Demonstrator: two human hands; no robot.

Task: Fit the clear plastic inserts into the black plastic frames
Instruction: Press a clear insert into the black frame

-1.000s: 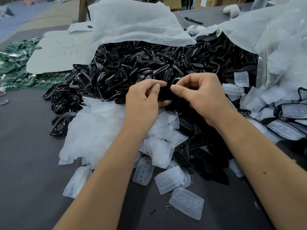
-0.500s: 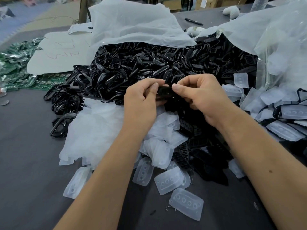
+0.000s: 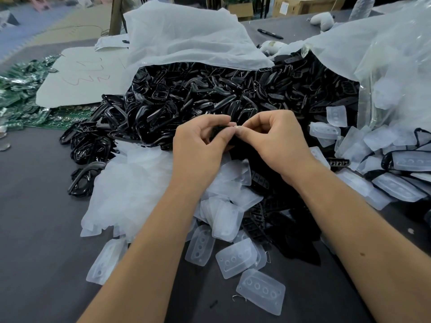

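Grey table (image 3: 35, 217), black frames (image 3: 186, 99) heaped, inserts (image 3: 261, 291) scattered

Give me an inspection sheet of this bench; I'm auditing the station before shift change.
Surface: dark grey table.
Job's things: black frames heaped in an open bag; clear inserts scattered in front.
Clutter: green circuit boards, white card, black marker.
Grippers: left hand and right hand pinch one black part together.
Cables: nothing seen.
Surroundings: cardboard boxes behind.
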